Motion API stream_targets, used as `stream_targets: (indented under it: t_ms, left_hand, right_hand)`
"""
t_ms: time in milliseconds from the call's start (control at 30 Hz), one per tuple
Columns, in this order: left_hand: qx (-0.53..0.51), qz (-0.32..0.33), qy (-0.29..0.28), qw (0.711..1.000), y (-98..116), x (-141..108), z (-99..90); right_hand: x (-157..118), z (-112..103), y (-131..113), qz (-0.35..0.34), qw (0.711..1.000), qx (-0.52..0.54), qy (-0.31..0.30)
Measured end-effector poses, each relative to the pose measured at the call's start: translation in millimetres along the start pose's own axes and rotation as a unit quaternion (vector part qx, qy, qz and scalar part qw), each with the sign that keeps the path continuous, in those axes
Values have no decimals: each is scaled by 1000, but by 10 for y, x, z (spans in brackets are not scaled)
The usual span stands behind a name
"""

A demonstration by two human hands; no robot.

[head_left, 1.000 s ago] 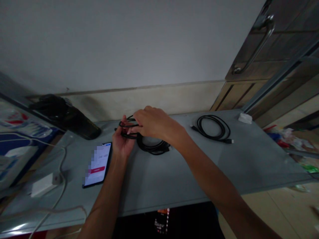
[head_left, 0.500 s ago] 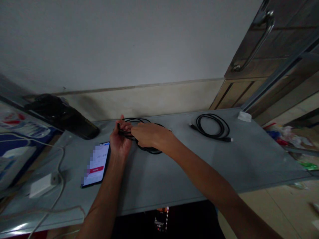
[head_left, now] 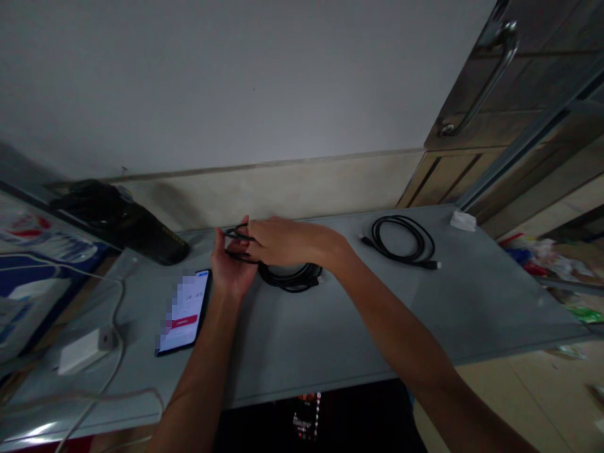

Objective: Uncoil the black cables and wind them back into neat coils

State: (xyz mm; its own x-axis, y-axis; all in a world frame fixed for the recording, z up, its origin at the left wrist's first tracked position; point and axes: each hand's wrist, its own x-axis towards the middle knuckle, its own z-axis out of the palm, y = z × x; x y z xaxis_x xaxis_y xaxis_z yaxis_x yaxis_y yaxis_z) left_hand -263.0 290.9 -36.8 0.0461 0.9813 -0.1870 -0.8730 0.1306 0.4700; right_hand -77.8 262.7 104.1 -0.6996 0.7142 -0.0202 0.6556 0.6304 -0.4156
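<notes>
A coiled black cable (head_left: 290, 280) lies on the grey table, its far side hidden by my right hand. My left hand (head_left: 232, 265), palm up, has its fingers curled around loops at the left end of this cable. Across it reaches my right hand (head_left: 278, 241), back upward, with its fingers closed on the same loops; the fingertips are partly hidden. One plug of the cable shows at the right of the coil. A second coiled black cable (head_left: 401, 251), with a plug at each end, rests farther right, touched by neither hand.
A lit phone (head_left: 183, 314) lies left of my left forearm, with a white adapter (head_left: 85, 351) and a pale cord (head_left: 117, 352) beyond it. The black bottle (head_left: 151, 233) leans at the back left. A small white block (head_left: 463, 221) sits at the far right; another phone (head_left: 306, 416) shows below the table edge.
My right hand has shifted slightly up, its wrist now more bent. Loops at the left have lifted between the hands, and more of the coil's near side and its plug show.
</notes>
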Motion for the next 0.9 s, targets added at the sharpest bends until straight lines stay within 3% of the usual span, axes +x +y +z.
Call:
stream_targets:
  t_ms: [67,167,300,467,567,667,767,900]
  left_hand:
    - [13,-2,10,1000,-9,6,-12]
    - [11,-16,4,1000,-16,5,-19]
    - [-35,-18,-26,999,-19,-8,-27]
    - [-59,-15,-34,998,-16,0,-54]
    - [-46,-11,-22,999,-4,7,-52]
    - [-33,-7,-2,999,6,11,-41]
    - [-36,8,-4,999,13,20,-33]
    - [-40,47,-15,998,31,33,-30]
  right_hand:
    - [-23,-48,52,-5,999,5,44]
    - [-56,-136,164,-1,987,20,159]
    - [-147,-308,361,-32,933,102,343]
    - [-421,-562,601,-89,794,207,564]
    - [-605,-707,693,-71,718,178,669]
    - [-726,-842,750,-77,623,142,765]
    - [-812,-948,766,-132,532,156,821]
    - [-1036,-1017,751,-149,474,178,849]
